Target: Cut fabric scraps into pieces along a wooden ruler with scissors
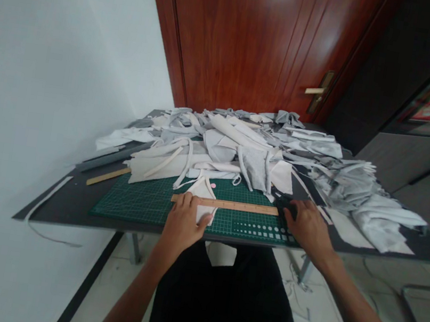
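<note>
My left hand (185, 224) presses down on the left end of a wooden ruler (232, 205), with its fingers spread over a white fabric piece (202, 194). The ruler lies across a green cutting mat (152, 203) with a printed grid. My right hand (308, 228) is at the ruler's right end, closed over a black tool (285, 206). The tool is partly hidden, and its exact kind cannot be made out. Just beyond the mat rises a large heap of white and grey fabric scraps (216, 150).
The dark table (63, 205) also holds a loose wooden stick (108, 176) and a long grey bar (112, 159). More fabric scraps (370, 205) lie to the right. A wall stands on the left, with a wooden door (257, 38) behind the table.
</note>
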The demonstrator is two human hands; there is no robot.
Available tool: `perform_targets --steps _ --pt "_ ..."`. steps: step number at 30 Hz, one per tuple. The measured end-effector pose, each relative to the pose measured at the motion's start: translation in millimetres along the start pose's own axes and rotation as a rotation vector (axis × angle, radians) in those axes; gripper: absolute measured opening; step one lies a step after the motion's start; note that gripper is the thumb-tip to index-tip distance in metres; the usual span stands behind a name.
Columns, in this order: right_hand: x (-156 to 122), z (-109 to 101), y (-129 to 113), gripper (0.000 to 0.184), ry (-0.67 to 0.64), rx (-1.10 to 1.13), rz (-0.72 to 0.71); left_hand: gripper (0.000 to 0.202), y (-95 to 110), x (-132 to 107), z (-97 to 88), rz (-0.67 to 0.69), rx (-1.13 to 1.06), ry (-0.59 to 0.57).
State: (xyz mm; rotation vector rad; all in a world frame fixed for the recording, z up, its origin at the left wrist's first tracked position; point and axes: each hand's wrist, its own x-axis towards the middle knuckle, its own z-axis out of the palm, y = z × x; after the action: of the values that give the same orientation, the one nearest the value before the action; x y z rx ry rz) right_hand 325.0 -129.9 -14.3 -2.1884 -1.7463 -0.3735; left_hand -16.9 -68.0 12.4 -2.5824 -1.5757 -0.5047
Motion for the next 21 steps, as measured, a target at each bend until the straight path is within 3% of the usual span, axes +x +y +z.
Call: perform_targets --steps 5,12,21 --pt "4 -7 2 0.046 -0.062 -0.076 0.11 0.032 10 -4 5.1 -0.075 -0.015 0.022" --pt "17 -10 -2 0.04 -0.171 -0.142 0.092 0.043 14 -6 13.2 -0.061 -0.028 0.088" --pt "25 -28 0 0.04 -0.298 -0.172 0.199 0.012 26 0 15.9 -0.187 0.027 0.141"
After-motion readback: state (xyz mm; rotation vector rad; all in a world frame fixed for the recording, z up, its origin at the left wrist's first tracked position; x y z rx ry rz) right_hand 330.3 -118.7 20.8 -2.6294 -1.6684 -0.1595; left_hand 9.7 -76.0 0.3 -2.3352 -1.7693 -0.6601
